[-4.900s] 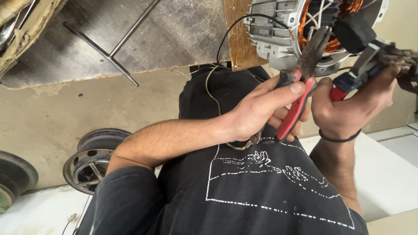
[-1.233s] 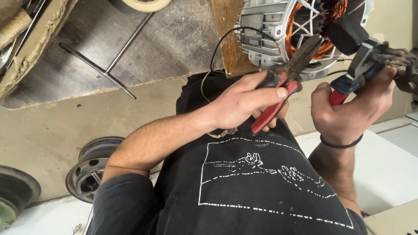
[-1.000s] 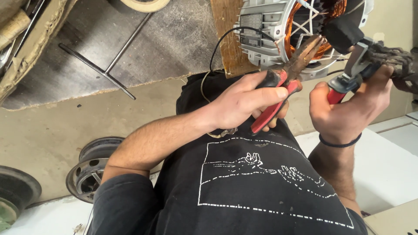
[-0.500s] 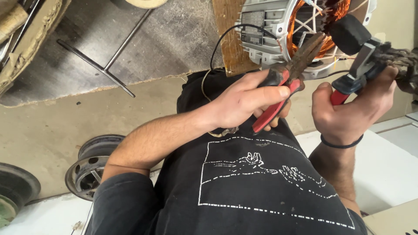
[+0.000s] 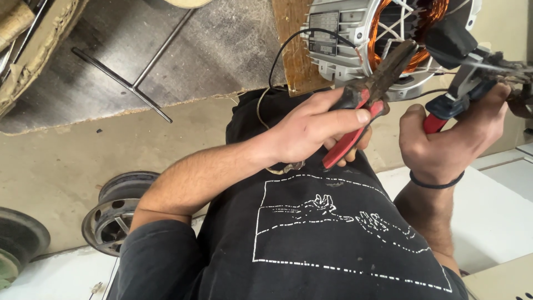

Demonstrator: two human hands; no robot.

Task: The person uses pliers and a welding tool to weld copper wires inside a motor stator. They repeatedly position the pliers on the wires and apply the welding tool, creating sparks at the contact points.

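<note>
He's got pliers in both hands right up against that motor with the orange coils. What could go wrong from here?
The left hand's red-handled pliers point into the copper windings of the motor; a slip might nick the thin wire. The right hand grips a second tool close by, so the two tools could knock together or pinch a finger. The thin black wire hangs loose and might snag.

The top edge of the view cuts off the upper part of the motor stator [image 5: 355, 39], so its copper windings [image 5: 400, 22] show only in part. The tips of the red-handled pliers [image 5: 372, 94] lie against the windings, and whether they grip a wire cannot be told. The right hand [image 5: 449, 139] covers most of the second tool's handles [image 5: 444, 108]; its working end blurs into the right edge. A wheel rim [image 5: 16, 244] is cropped at the left.
</note>
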